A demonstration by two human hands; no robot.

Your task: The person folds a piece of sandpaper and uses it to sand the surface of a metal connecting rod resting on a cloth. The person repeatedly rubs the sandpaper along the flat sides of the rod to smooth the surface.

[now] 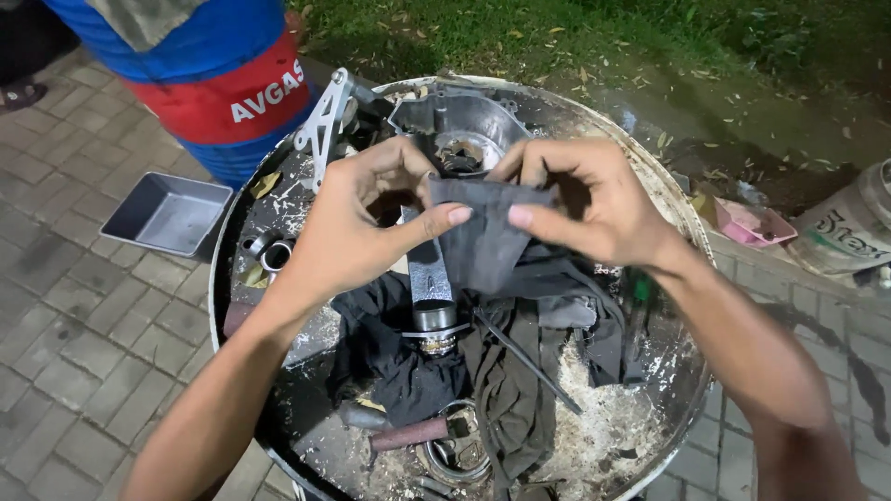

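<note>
Both hands, left (pixel 357 227) and right (pixel 594 199), pinch the dark rag (pixel 483 237) taut above the drum top (pixel 640 436). Judged limp, light, greasy; grip the edges.

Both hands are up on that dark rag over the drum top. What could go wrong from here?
1. The rag, pinched by the left hand and right hand, hangs over the metal rod; it may snag and tip the rod.
2. The drum top is crowded to its rim; the rings near the edge could get knocked off.
3. The white powder may soil the rag.
</note>
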